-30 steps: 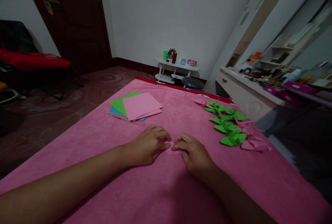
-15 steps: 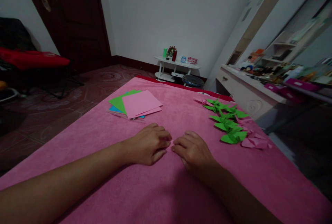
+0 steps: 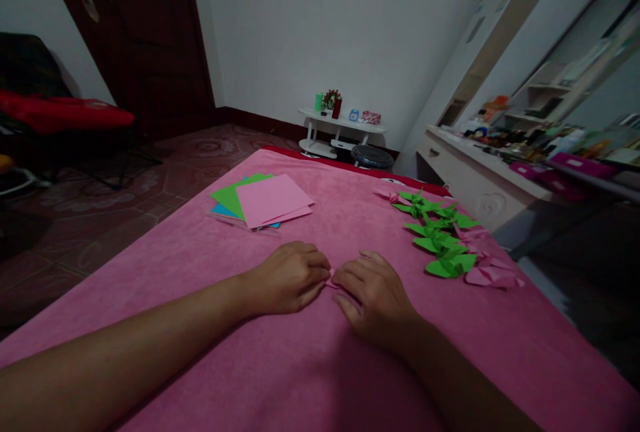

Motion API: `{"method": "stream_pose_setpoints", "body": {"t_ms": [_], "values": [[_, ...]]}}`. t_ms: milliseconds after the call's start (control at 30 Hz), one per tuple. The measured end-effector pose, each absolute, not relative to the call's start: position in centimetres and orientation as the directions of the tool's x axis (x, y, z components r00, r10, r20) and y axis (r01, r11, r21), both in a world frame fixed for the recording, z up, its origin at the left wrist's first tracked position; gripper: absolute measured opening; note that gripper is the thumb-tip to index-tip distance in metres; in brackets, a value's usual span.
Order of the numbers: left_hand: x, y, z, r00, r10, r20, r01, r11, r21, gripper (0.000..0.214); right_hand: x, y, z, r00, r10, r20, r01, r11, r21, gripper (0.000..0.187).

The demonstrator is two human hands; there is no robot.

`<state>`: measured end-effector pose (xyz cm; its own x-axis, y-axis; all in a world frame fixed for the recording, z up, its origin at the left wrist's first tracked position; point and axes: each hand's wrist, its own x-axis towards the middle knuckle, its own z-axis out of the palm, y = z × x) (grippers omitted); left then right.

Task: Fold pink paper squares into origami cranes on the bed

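Between my two hands a small piece of folded pink paper (image 3: 331,279) shows, mostly covered by fingers and close in colour to the cloth under it. My left hand (image 3: 290,279) rests on the cloth with fingers curled onto the paper's left side. From the right, my right hand (image 3: 375,295) has its bent fingertips on the paper, its thumb a little apart below. Farther off to the left lies a fanned stack of square paper, with a pink sheet (image 3: 275,199) over a green sheet (image 3: 229,197) and some blue. Several folded green paper cranes (image 3: 450,264) and pink ones (image 3: 493,273) sit at the right.
A pink cloth (image 3: 240,365) covers the surface under my hands. Behind its far edge stand a low white shelf (image 3: 345,120) and a dark round stool (image 3: 373,156). A cluttered white dresser (image 3: 480,172) is at the right, a red-covered chair (image 3: 75,115) at the left.
My right thumb has moved down, away from its fingers. The left fingers have drawn closer together over the paper, and slightly more pink paper shows. The sheets and cranes stay put.
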<state>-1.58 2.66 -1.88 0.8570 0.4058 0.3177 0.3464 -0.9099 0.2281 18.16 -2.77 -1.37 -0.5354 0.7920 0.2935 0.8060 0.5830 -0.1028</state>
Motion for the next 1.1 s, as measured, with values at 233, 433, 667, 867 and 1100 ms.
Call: {"method": "stream_pose_setpoints", "body": {"t_ms": [233,433,667,867,1100], "values": [[-1.4,3.0,-2.3,0.842,0.427,0.331,0.350,-0.898,0.268,0.025,17.9,-1.9,-2.3,-0.550,0.748,0.372,0.800,0.599,-0.022,0.017],[-1.2,3.0,-0.6,0.731,0.610,0.307,0.391,-0.743,0.543,0.027,17.6,-1.8,-0.6,-0.346,0.840,0.418,0.790,0.501,-0.353,0.017],[-0.9,3.3,-1.7,0.726,0.674,0.137,0.368,-0.549,0.751,0.024,17.7,-1.9,-0.2,-0.267,0.963,-0.034,0.665,0.158,-0.730,0.014],[-0.7,3.9,-3.5,0.679,0.720,0.142,0.438,-0.554,0.708,0.015,17.9,-1.7,-1.3,-0.280,0.957,0.079,0.825,0.282,-0.490,0.009],[-0.8,3.7,-3.7,0.677,0.718,0.160,0.418,-0.555,0.719,0.015,18.7,-1.1,-2.3,-0.302,0.943,0.142,0.728,0.325,-0.603,0.006]]}}
